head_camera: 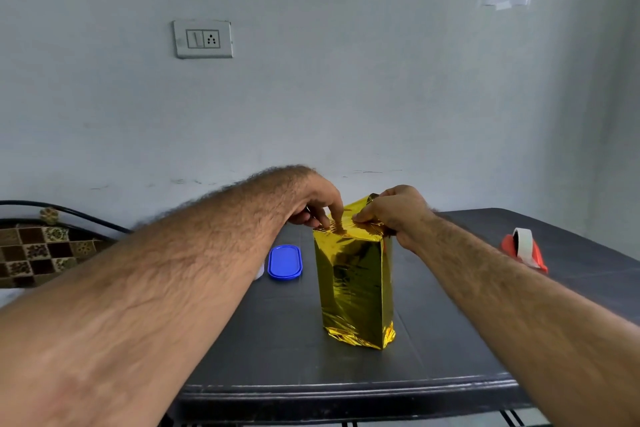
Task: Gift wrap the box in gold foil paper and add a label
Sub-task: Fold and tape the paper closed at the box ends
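A tall box wrapped in gold foil paper (pixel 355 284) stands upright in the middle of the dark table (pixel 294 350). Both hands are on its top end. My left hand (pixel 317 199) presses its fingertips down on the folded foil at the top left. My right hand (pixel 394 210) pinches a raised flap of foil at the top right and holds the box's upper right edge. The foil at the bottom end is crumpled and folded under. No label is in view.
A blue oval lid (pixel 284 262) lies on the table left of the box. A red tape dispenser with a white roll (pixel 524 248) sits at the right. The wall stands close behind the table. A patterned bed or seat (pixel 38 250) is at the left.
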A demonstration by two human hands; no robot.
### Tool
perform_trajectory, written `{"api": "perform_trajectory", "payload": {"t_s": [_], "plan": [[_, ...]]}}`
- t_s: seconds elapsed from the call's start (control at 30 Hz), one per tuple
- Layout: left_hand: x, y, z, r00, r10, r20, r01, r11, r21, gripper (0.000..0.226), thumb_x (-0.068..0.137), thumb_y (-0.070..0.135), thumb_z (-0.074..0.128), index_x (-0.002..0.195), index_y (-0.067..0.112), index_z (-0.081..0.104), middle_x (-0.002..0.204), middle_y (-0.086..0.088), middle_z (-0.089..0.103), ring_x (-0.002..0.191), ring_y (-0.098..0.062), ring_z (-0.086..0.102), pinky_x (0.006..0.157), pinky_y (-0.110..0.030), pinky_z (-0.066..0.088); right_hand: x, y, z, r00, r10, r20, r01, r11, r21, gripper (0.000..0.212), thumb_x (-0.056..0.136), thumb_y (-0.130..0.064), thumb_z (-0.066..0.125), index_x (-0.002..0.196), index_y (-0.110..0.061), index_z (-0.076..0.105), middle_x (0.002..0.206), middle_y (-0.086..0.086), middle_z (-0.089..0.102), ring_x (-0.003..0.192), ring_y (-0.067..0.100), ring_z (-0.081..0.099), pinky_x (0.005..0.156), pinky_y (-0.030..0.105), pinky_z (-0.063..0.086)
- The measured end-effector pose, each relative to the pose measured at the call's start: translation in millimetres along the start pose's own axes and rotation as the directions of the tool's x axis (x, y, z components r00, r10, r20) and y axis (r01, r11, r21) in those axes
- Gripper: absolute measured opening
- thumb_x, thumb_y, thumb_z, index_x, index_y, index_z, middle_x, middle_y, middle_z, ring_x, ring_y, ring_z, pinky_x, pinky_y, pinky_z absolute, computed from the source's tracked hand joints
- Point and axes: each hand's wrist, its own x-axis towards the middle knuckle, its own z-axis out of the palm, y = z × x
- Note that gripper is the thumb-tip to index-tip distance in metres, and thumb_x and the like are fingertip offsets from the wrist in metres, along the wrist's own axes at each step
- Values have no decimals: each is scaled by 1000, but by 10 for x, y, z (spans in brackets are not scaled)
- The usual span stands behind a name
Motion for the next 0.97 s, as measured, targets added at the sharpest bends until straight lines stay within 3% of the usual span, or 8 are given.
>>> {"api": "perform_trajectory", "payload": {"t_s": [0.1,0.2,0.3,0.43,0.6,0.7,0.87,0.97], "plan": [[50,-7,-26,998,-60,0,60,996,65,40,96,42,73,120,11,66,42,-1,52,26,-9,38,34,-11,32,30,39,-44,999,-25,-27,25,1000,-3,39,68,-10,99,87,-11,65,84,7,70,72,16,69,55,30,56],[208,-122,-34,984,-169,58,165,984,69,48,88,60,75,82,14,62,53,1,48,38,-9,33,47,-18,29,79,68,-71,999,21,-28,-20,999,43,39,64,-8,100,87,-9,68,89,10,74,80,22,74,71,39,66],[330,-282,-66,974,-208,90,209,978,-8,49,80,58,82,71,20,54,56,4,45,47,-10,32,57,-26,25,110,71,-36,999,41,-4,-41,997,62,44,62,-8,102,91,-9,69,94,12,74,90,27,75,76,43,66],[427,-454,-93,974,-180,136,200,969,-143,51,73,46,90,65,23,46,57,5,40,50,-12,29,55,-27,24,131,65,-3,999,38,17,-39,996,82,45,60,-5,101,91,-8,69,95,15,77,87,28,78,73,43,67],[497,-591,-115,970,-146,192,190,953,-235,49,67,36,97,78,21,51,61,5,39,56,-13,30,58,-29,26,134,51,8,998,54,45,-58,994,92,48,59,-3,101,96,-5,71,95,16,77,86,30,79,79,50,67],[494,-557,-119,986,-54,158,110,923,-368,37,67,29,86,89,20,58,74,3,39,62,-15,28,59,-31,25,157,70,4,998,50,38,-53,995,82,46,61,-3,101,95,-6,69,98,16,76,90,30,78,80,47,67],[474,-348,126,998,53,42,-34,931,-364,82,64,43,94,132,15,57,123,-2,56,91,-15,50,63,-34,39,197,91,-15,997,74,34,-76,996,56,52,61,-7,101,103,-7,72,98,13,77,90,28,77,77,45,67],[470,-310,243,996,90,19,-77,928,-366,90,72,37,93,147,12,49,143,-9,53,119,-24,53,81,-38,43,202,101,-18,997,69,35,-71,996,49,45,66,-6,99,102,-5,72,95,14,78,89,28,78,79,46,67]]}}
